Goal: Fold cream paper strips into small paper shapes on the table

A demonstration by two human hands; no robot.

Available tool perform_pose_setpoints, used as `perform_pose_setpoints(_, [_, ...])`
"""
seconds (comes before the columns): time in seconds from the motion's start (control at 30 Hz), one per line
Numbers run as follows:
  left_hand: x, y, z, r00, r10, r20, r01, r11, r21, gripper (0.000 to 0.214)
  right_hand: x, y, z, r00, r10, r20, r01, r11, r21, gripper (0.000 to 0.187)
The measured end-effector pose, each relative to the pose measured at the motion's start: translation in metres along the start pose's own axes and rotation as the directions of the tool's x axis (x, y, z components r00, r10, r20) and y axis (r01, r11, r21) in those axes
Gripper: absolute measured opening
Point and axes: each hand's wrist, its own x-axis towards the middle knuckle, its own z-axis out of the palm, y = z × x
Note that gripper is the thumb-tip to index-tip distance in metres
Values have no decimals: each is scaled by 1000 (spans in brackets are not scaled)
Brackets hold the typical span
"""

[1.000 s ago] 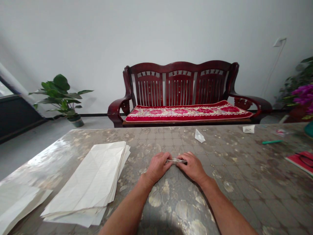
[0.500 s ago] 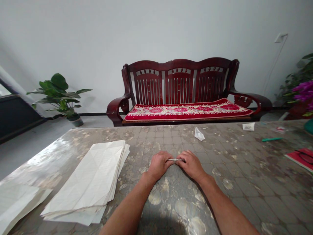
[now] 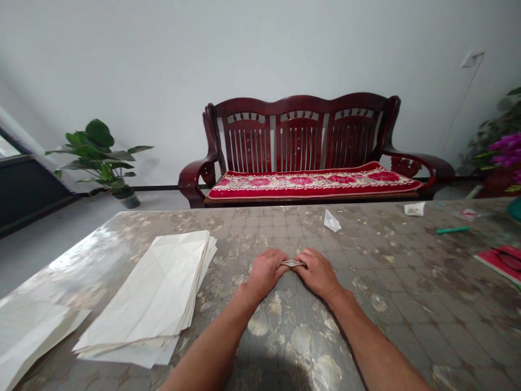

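Note:
A small folded paper strip (image 3: 293,263) lies pinched between my left hand (image 3: 265,273) and my right hand (image 3: 318,274), its ends under the fingers of both. The hands rest close together on the patterned glossy tabletop (image 3: 378,304). To the left of my left hand lies a tall stack of creased white paper sheets (image 3: 148,296). A second pile of white paper (image 3: 30,336) sits at the table's near left corner. A small white paper boat (image 3: 331,221) stands on the table beyond my right hand.
A crumpled paper piece (image 3: 414,209), a green pen (image 3: 451,229) and a red book with glasses on it (image 3: 502,260) lie on the table's right side. Beyond the far edge stand a dark wooden bench (image 3: 299,141) and a potted plant (image 3: 100,155).
The paper strip looks shorter and more tightly folded between my fingers. Both hands have moved slightly closer together. The whole view has tilted a little, with the bench lower-set in the picture.

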Motion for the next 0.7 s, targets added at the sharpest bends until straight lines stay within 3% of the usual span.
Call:
perform_pose_setpoints(0.1, [-3,0,-1,999,4,-53,-6,999,-42,24,-2,-3,-4,999,19,-31,-18,999,30,7])
perform_pose_setpoints(0.23, [-8,-3,-3,995,-1,-102,-9,996,-91,43,-5,-3,-9,998,29,-64,-26,998,55,29])
perform_pose_setpoints(0.37, [-12,-7,-3,994,-22,-110,7,990,-140,35,-8,-2,-9,997,33,-73,-26,996,87,38])
perform_pose_setpoints(0.5, [-13,-9,-2,989,-84,-121,52,969,-241,22,-8,-1,-10,995,15,-94,0,987,162,29])
perform_pose_setpoints(0.6, [-10,-10,0,975,-192,-114,134,912,-388,16,-5,0,-8,994,20,-107,9,964,265,12])
perform_pose_setpoints(0.7, [-4,-9,0,912,-396,-110,238,727,-644,29,0,3,-3,967,229,-112,-147,861,487,10])
